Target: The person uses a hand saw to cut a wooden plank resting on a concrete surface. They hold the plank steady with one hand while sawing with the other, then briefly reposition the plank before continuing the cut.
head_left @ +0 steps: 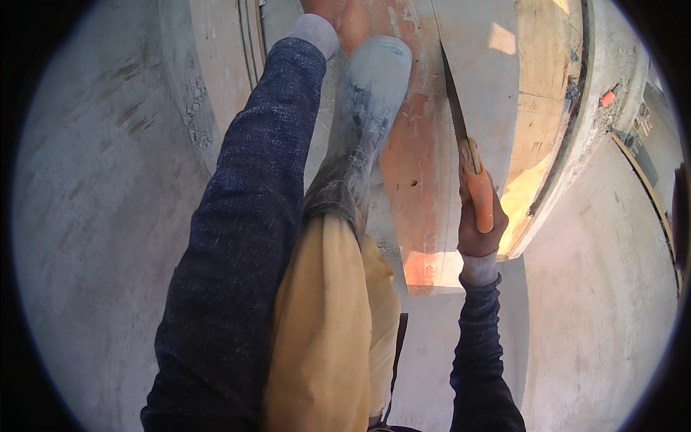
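Note:
My right hand (481,229) is closed around the orange handle (479,196) of a handsaw. Its dark, tapering blade (453,93) points away from me over a worn, paint-stained wooden board (417,165) with a reddish band. A thin dark line on the board runs on from the blade's tip; whether the teeth sit in a cut, I cannot tell. At the top edge, my left hand (325,9) is by the reddish part of the board, its fingers cut off from view. Between my arms, my grey rubber boot (374,79) rests on the board.
Bare, dusty concrete (101,180) spreads out on the left. A sunlit plywood strip (540,115) and a raised ledge flank the board on the right. Beyond lie a small red object (607,99) and some debris. Rubble (196,108) sits left of my left arm.

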Tool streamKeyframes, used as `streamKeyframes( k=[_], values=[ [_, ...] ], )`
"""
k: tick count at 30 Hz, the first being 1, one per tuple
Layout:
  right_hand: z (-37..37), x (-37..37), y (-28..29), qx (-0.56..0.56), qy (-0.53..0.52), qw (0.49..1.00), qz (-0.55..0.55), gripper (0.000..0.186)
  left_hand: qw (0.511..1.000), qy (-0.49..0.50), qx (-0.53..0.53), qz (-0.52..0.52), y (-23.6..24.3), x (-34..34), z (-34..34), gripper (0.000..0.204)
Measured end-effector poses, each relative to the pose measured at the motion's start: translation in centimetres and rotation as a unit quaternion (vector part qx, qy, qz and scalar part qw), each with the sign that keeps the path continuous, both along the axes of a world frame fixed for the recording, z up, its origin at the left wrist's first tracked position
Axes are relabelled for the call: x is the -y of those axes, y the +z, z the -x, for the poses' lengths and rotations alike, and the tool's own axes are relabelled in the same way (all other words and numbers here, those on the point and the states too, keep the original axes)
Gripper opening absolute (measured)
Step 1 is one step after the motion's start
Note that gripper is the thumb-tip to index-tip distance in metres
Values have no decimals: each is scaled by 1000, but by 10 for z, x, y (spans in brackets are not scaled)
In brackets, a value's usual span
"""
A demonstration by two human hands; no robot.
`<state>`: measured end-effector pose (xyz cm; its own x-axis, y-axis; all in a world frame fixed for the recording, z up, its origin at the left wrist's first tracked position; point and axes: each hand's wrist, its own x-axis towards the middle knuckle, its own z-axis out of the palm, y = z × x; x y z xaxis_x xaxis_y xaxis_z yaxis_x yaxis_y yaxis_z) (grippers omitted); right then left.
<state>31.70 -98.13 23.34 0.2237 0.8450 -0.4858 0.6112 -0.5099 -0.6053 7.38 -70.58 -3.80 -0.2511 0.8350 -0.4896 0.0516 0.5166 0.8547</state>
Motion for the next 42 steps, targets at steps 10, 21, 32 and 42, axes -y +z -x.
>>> streamKeyframes(
  k=[10, 21, 32, 42],
  values=[
    [-5, 76, 121, -24, -109, 987, 118, 33, 999, -24, 17, -26, -2, -13, 30, 50],
    [-4, 58, 67, -10, -23, 998, 53, 37, 999, 17, -7, 36, 25, -7, 8, 46],
    [-3, 15, -18, -46, 15, 998, -39, 41, 988, -129, 41, -74, -51, 16, 48, 35],
    [0, 7, -14, 8, 15, 1000, -19, 37, 878, -27, 478, -24, -27, -4, 22, 28]
  ],
)
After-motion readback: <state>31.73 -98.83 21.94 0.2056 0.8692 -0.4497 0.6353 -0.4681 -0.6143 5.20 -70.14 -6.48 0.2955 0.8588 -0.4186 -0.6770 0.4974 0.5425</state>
